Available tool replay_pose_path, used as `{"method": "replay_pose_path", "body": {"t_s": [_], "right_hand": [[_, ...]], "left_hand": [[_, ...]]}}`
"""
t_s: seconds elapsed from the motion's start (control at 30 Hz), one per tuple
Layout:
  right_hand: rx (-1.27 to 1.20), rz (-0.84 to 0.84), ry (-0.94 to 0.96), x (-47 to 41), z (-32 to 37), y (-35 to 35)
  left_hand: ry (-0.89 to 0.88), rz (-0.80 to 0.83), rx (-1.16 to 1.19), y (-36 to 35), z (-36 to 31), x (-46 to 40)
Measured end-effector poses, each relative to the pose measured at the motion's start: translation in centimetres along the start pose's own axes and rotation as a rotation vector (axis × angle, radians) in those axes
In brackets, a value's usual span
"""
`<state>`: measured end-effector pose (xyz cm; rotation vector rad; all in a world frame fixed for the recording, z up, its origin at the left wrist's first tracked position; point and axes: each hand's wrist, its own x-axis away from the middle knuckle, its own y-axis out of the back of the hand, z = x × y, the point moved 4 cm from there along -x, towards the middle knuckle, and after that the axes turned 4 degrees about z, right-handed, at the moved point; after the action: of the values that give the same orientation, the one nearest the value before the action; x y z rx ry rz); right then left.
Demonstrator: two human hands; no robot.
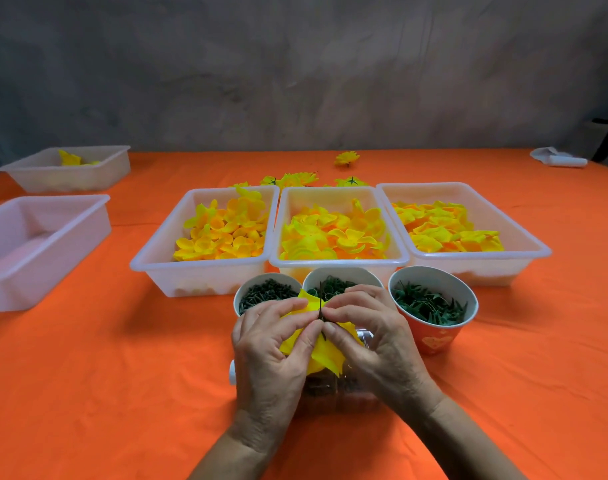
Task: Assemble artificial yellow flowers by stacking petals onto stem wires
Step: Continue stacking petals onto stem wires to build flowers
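My left hand point(271, 351) and my right hand point(368, 337) meet at the near middle of the table. Between them they pinch a stack of yellow petals point(325, 355) threaded on a thin dark green stem wire point(320, 299), which sticks up between my fingertips. My fingers hide much of the petals. Three white trays of loose yellow petals stand behind: the left tray point(150, 261), the middle tray point(330, 192) and the right tray point(537, 247).
Three cups of dark green parts stand just beyond my hands: left cup point(257, 292), middle cup point(361, 273), right cup point(437, 337). A clear container point(333, 389) lies under my hands. Two more white trays point(36, 237) sit at the left. Finished flowers point(346, 158) lie at the back.
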<state>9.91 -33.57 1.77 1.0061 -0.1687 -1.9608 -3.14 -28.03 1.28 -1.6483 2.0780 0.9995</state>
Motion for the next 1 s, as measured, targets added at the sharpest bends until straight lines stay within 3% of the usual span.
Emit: {"method": "replay_pose_path", "body": {"t_s": [0.57,0.83,1.0], "right_hand": [[0.070,-0.092,0.095,0.6,-0.7,-0.8],[0.096,-0.094,0.019,-0.2,0.6,0.0],[0.025,-0.003,-0.031,-0.9,0.6,-0.4]], "left_hand": [[-0.083,-0.032,0.103,-0.9,1.4,-0.2],[0.106,-0.007,0.217,-0.5,1.5,0.5],[0.203,0.008,0.290,-0.2,1.2,1.3]]}}
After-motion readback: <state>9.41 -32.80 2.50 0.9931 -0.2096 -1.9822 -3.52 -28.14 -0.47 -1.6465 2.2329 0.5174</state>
